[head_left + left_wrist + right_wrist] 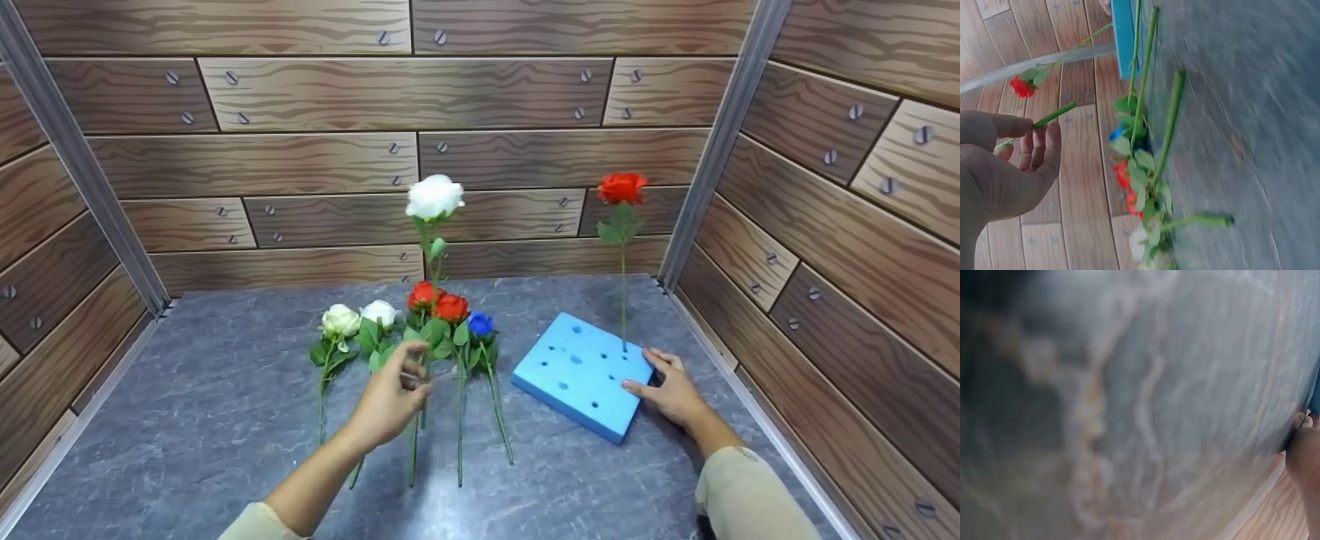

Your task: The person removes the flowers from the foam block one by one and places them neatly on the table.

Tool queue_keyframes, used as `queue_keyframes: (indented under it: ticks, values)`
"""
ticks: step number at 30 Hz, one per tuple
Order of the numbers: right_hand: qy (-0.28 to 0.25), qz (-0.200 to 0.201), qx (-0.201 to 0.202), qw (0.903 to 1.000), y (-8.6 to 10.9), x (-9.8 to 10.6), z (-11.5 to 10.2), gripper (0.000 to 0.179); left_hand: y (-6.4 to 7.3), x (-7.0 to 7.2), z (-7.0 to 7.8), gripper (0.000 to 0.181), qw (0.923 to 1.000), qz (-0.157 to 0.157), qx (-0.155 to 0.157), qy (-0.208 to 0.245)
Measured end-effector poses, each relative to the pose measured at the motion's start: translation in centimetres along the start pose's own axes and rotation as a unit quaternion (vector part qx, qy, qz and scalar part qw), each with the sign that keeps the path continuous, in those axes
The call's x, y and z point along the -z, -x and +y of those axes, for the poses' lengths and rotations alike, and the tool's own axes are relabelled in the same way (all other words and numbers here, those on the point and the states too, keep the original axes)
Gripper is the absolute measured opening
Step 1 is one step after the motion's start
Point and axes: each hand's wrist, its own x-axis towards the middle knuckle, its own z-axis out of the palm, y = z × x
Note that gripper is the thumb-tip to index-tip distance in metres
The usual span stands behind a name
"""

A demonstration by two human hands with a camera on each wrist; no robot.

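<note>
My left hand (391, 394) pinches the stem of a white rose (435, 197) between thumb and fingers. The rose stands upright above the table, and its green stem end (1054, 115) pokes out of the fingers in the left wrist view. My right hand (675, 391) holds the right edge of a blue foam block (581, 375), thumb on its top face. Several holes dot that top. One red rose (622, 187) rises from a hole near the block's far right corner. The right wrist view shows mostly tabletop, with the fingers (1307, 421) partly cut off.
Left of the block lie a cream rose (341, 321), another white rose (379, 312), two red roses (451, 307) and a blue rose (480, 323), their stems pointing toward me. Wood-patterned walls (337, 165) enclose the grey marbled table (225, 375) at the back and sides.
</note>
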Motion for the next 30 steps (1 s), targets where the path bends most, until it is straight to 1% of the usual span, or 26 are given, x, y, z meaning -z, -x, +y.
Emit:
queue_keyframes:
  ticks: [4, 8, 11, 16, 20, 23, 26, 30]
  values:
    - [-0.012, -0.004, -0.002, 0.9999, 0.0, 0.0, 0.0, 0.103, 0.9, 1.6, -0.7, 0.06, 0.9995, 0.024, 0.019, -0.004]
    - [-0.009, -0.005, -0.004, 0.9999, -0.1, -0.1, 0.0, 0.103, 1.9, 3.2, -1.7, 0.06, 0.9982, 0.042, 0.028, -0.031]
    - [-0.001, -0.007, -0.008, 0.9999, -0.2, -0.2, 0.1, 0.105, 2.9, 4.4, -2.5, 0.06, 0.9967, 0.05, 0.047, -0.043]
    - [0.004, -0.008, -0.01, 0.9999, -0.3, -0.2, 0.2, 0.105, 4.1, 6.3, -3.4, 0.06, 0.9939, 0.054, 0.084, -0.046]
    - [0.006, -0.008, -0.008, 0.9999, -0.4, 0.0, 0.2, 0.105, 4.6, 7.6, -3.9, 0.061, 0.992, 0.056, 0.094, -0.064]
    - [0.005, -0.008, -0.01, 0.9999, -0.5, 0.2, 0.3, 0.105, 4.9, 8.1, -4.2, 0.06, 0.9908, 0.051, 0.101, -0.074]
    - [0.002, -0.009, -0.011, 0.9999, -0.5, 0.3, 0.3, 0.105, 5.4, 8.7, -4.8, 0.06, 0.9899, 0.048, 0.116, -0.066]
    - [0.001, -0.012, -0.011, 0.9999, -0.5, 0.1, 0.2, 0.105, 6.2, 9.6, -5.8, 0.064, 0.9876, 0.048, 0.144, -0.04]
